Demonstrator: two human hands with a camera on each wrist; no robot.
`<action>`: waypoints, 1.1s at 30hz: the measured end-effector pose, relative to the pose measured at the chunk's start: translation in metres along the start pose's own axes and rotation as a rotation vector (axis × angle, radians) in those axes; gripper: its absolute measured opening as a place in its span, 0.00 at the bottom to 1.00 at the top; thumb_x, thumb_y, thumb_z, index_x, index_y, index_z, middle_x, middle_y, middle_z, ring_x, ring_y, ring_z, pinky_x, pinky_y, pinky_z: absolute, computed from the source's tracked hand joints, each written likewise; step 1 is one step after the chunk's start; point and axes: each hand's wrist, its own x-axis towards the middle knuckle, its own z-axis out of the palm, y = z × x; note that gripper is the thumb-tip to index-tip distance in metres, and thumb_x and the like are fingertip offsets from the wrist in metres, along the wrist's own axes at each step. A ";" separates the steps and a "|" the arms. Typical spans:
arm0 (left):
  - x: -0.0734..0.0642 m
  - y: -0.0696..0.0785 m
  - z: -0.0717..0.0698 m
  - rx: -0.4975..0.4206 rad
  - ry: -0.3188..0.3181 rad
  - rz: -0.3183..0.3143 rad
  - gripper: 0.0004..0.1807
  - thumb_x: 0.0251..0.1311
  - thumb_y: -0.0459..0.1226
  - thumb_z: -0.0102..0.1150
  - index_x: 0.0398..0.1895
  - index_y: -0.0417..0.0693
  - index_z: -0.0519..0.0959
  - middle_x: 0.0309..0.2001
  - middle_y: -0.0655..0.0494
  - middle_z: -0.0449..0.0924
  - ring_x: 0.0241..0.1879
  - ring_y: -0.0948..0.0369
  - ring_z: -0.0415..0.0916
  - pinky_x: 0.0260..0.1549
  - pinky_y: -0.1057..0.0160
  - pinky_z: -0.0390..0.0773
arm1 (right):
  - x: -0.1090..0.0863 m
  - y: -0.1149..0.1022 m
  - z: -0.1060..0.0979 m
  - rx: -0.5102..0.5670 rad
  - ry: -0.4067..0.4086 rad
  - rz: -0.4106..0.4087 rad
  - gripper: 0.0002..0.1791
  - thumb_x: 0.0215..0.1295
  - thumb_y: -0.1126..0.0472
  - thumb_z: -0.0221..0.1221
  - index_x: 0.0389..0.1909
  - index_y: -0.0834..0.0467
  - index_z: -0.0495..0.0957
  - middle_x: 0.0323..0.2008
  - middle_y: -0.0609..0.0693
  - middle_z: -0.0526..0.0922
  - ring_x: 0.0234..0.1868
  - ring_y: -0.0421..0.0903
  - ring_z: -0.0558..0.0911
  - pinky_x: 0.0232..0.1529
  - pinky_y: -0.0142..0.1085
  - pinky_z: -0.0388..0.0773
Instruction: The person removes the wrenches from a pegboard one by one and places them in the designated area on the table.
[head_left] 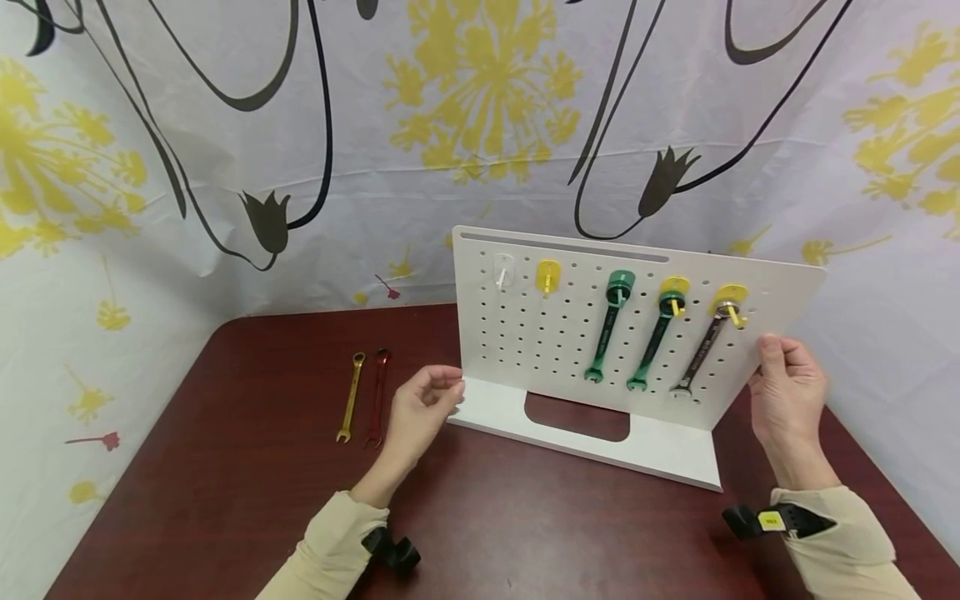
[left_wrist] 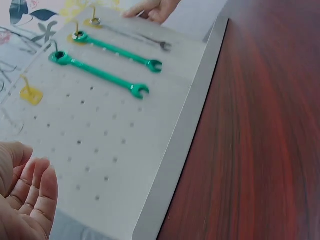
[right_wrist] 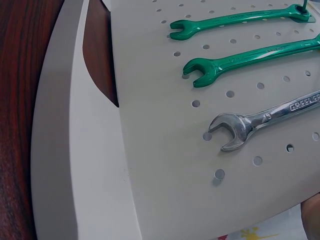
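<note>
A white pegboard stand (head_left: 540, 367) stands upright on the table, its base toward the person. My right hand (head_left: 791, 392) grips the board's right edge, thumb on the front face. My left hand (head_left: 423, 408) is at the board's lower left edge, fingers loosely bent and nothing between them. Two green wrenches (head_left: 606, 333) (head_left: 656, 342) and a silver wrench (right_wrist: 240, 130) hang in a row on the board's right half. To their left, a yellow hook (head_left: 548, 277) and a clear hook (head_left: 504, 272) carry nothing.
Left of the stand, a gold wrench (head_left: 350, 400) and a red wrench (head_left: 378, 400) lie side by side on the dark wooden table (head_left: 247, 467). A patterned curtain (head_left: 360, 208) hangs close behind the table.
</note>
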 end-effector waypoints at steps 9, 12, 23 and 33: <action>-0.002 0.010 0.029 -0.034 -0.069 0.064 0.11 0.57 0.26 0.59 0.43 0.29 0.77 0.40 0.37 0.81 0.35 0.48 0.82 0.32 0.68 0.82 | -0.002 -0.003 -0.001 -0.092 -0.002 0.026 0.06 0.59 0.69 0.60 0.28 0.70 0.76 0.29 0.54 0.80 0.31 0.43 0.81 0.30 0.30 0.79; -0.001 0.011 0.039 -0.039 -0.075 0.084 0.11 0.56 0.26 0.60 0.43 0.30 0.77 0.40 0.38 0.82 0.34 0.54 0.82 0.32 0.68 0.82 | -0.002 -0.003 -0.001 -0.096 0.010 0.025 0.06 0.58 0.69 0.60 0.28 0.70 0.76 0.28 0.54 0.80 0.31 0.43 0.80 0.29 0.30 0.78; 0.003 0.017 0.074 -0.108 -0.097 0.080 0.12 0.56 0.26 0.61 0.44 0.32 0.77 0.43 0.39 0.82 0.36 0.62 0.79 0.35 0.71 0.81 | -0.002 -0.003 -0.002 -0.108 0.027 0.024 0.06 0.59 0.69 0.59 0.28 0.70 0.77 0.28 0.54 0.80 0.29 0.42 0.79 0.27 0.29 0.77; 0.008 0.018 0.101 -0.144 -0.096 0.139 0.13 0.55 0.26 0.61 0.44 0.30 0.77 0.44 0.37 0.81 0.41 0.46 0.80 0.37 0.73 0.80 | -0.001 0.000 0.000 -0.033 0.015 0.012 0.06 0.59 0.72 0.58 0.25 0.71 0.75 0.25 0.55 0.80 0.27 0.43 0.80 0.26 0.29 0.77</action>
